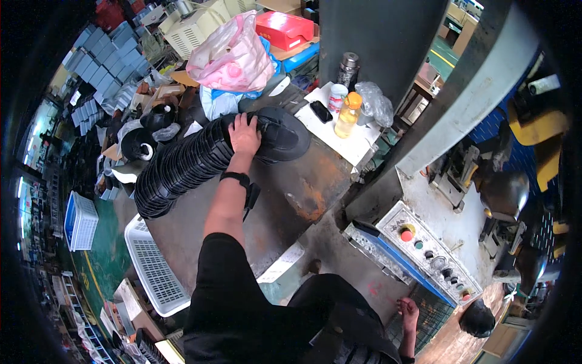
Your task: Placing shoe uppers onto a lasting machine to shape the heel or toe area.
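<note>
Head view, left hand (245, 134): palm down on the row, fingers spread wide over the top near its right end, resting on it rather than wrapped round it.
Row of black caps (185, 161): directly under the left fingers, nested one in another and lying on its side, running down and to the left of them to the table's left edge.
End cap (288, 134): just right of the left fingertips, its rounded brim lying out over the table.
Feel of the caps: each one is probably light and fairly springy, not fragile; the whole row looks bulky and apt to slide apart or bend in the middle.
Where to hold: one cap is best taken by the brim at the right end; a bunch wants a hand at each end, pressing inward.
Right hand (410, 312): well apart, below and right of the left fingers; its own fingers look curled, and I cannot tell whether they hold anything.
Table (260, 209): brown and rust-stained, below the left fingers.
Pink bag (233, 57): above the left fingers, beyond the row.
Yellow-capped bottle (347, 116): right of the left fingers, past the end cap, near a dark phone (321, 111).
White basket (155, 270): below and left of the left fingers.
</note>
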A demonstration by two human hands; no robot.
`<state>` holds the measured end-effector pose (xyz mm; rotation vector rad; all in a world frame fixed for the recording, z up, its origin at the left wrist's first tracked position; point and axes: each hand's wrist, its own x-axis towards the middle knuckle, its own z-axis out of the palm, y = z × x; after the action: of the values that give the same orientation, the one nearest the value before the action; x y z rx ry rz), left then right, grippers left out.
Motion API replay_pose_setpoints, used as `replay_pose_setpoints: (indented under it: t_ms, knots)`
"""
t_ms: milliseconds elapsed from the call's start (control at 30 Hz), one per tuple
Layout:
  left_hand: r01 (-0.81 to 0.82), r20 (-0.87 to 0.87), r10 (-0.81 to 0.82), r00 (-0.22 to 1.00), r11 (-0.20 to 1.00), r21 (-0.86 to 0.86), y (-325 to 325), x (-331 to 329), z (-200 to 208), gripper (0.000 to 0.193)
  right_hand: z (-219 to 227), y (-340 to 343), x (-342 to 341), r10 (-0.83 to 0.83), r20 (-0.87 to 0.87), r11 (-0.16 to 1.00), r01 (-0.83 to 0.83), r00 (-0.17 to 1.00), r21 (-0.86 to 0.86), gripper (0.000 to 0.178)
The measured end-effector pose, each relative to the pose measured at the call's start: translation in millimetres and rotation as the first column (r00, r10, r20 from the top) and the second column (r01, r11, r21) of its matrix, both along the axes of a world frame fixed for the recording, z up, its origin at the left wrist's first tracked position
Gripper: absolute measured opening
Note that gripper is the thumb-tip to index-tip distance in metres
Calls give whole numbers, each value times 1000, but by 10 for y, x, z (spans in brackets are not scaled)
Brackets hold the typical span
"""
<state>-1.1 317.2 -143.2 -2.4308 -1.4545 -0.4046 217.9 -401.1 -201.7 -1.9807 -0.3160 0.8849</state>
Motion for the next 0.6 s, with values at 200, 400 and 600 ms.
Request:
replay_pose_setpoints:
  t_ms: [200, 400, 600]
  knots:
    - [-273, -145, 235, 961, 889, -367, 320, -12, 143, 80, 5, -248, -230, -129, -139, 985, 110, 982, -135, 18]
    - [-375, -245, 292, 924, 814, -443, 237, 26, 210, 72, -6, -136, -220, -19, -185, 979, -20, 983, -204, 24]
    - [-476, -278, 386, 880, 717, -510, -120, -347, 208, 76, 28, 179, -194, -14, -180, 986, -16, 984, -167, 27]
